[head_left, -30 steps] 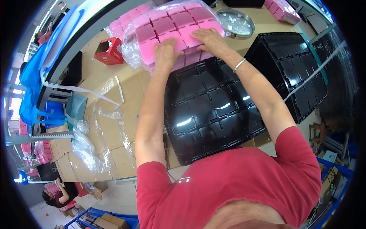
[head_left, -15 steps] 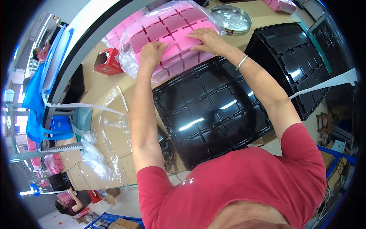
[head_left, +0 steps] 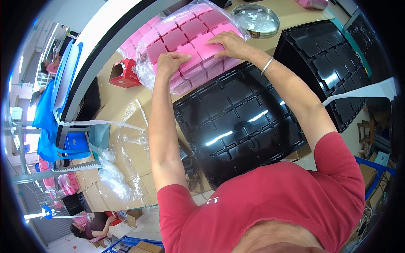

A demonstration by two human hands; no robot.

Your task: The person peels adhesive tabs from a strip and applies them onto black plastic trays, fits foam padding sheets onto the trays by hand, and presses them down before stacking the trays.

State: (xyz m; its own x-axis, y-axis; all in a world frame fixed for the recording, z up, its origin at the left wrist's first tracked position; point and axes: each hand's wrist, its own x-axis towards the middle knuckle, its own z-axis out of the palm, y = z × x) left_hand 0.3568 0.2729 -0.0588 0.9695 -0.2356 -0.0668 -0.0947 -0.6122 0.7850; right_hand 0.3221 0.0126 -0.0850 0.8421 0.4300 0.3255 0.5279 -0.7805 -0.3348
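Observation:
A stack of pink foam blocks [head_left: 196, 28], cut into squares by slots, lies at the far side in a clear plastic bag [head_left: 145, 69]. My left hand [head_left: 169, 64] pinches the near left part of the foam, thumb and fingertips close together. At the right, my right hand [head_left: 232, 44] curls its index finger and thumb onto the same pink piece; the undersides of its fingers are hidden. Between my forearms sits a large black plastic tray [head_left: 236, 122] with cross-shaped ridges, touched by neither hand.
More black trays [head_left: 322, 63] stand tilted at the right. A round metal tin [head_left: 255, 21] with small white pieces stands at the back. Left of the foam are a red box [head_left: 125, 74] and crumpled clear plastic [head_left: 114, 177]. A white strap [head_left: 358, 93] crosses at right. Another person [head_left: 95, 227] is farther off.
The whole view has shifted slightly to the right. My left hand reaches a little nearer along the foam, fingertips stretched more to the right. My right hand stays almost where it was.

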